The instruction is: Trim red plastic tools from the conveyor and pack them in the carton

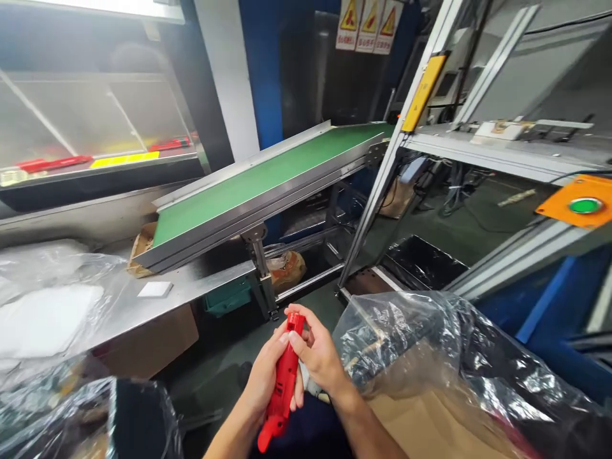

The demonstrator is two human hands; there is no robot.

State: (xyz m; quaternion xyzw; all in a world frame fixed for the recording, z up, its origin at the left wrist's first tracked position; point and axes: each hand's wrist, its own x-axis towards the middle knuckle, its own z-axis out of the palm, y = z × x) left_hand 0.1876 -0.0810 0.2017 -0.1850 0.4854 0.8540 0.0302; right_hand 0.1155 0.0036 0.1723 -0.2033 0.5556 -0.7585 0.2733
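Note:
A long red plastic part (285, 379) is held between both hands, low in the middle of the head view. Its upper end has a dark opening, and its lower end narrows to a rounded tip. My left hand (268, 366) wraps it from the left side, with the thumb along its upper half. On the right side my right hand (318, 350) grips the upper end, its thumb resting on the front face. The undersides of both hands are partly hidden.
A green conveyor (268, 178) slopes behind a metal table (191, 290) bearing a white block (155, 289). Plastic film (406, 331) lines a box at the right. A metal frame (382, 185) rises beyond, near an orange panel (559, 205) with a green button.

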